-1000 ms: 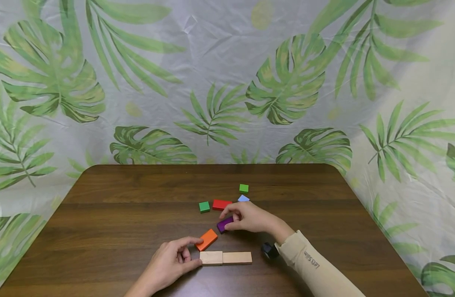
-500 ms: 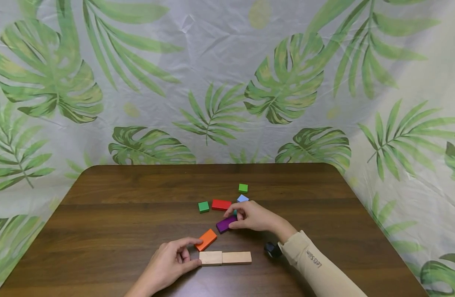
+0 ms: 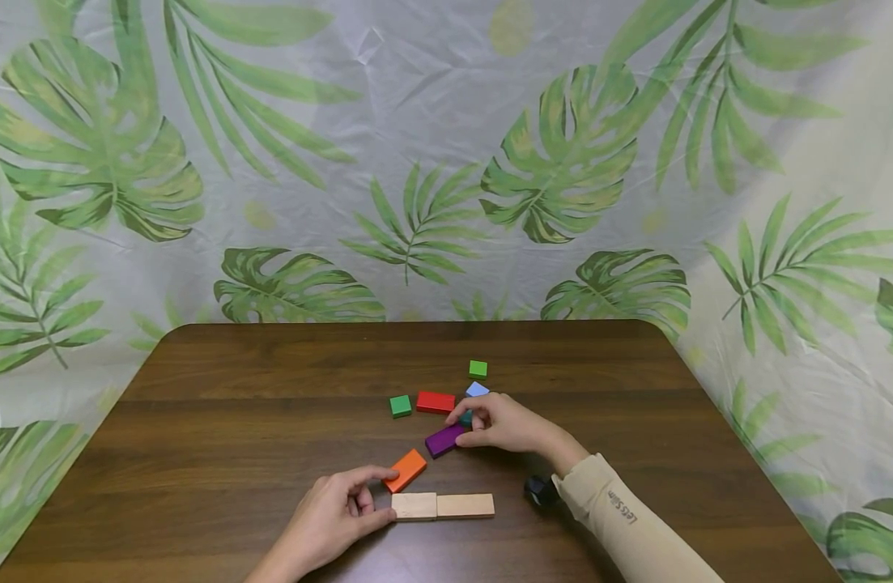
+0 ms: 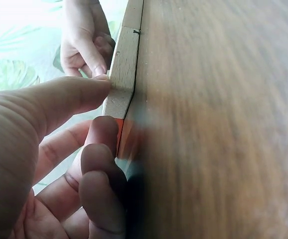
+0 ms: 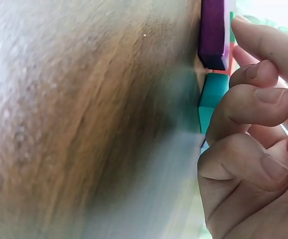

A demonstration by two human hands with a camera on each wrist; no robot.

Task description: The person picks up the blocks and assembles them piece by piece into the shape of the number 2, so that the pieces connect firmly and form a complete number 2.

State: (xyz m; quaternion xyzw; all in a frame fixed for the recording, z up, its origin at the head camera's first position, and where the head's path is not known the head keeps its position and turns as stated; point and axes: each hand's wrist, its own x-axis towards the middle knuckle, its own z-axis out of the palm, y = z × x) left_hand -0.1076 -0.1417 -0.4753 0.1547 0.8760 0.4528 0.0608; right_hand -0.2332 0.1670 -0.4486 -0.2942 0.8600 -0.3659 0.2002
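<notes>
My left hand rests low at the left. Its index fingertip touches the tilted orange block, and its thumb touches the left end of a plain wooden block. A second plain wooden block continues that row end to end. My right hand hovers at the right end of the purple block, thumb tip close to it; contact is unclear. Its index finger reaches over a teal block, partly hidden by the hand. In the right wrist view the purple block and teal block show beside loosely bent fingers.
Beyond the purple block lie a red block, a dark green block, a light blue block and a light green block. All sit on a brown wooden table. A leaf-print cloth hangs behind it.
My right hand has slid right along the purple block, uncovering more of it and bringing part of the teal block into view. My left hand and the other blocks stay put.
</notes>
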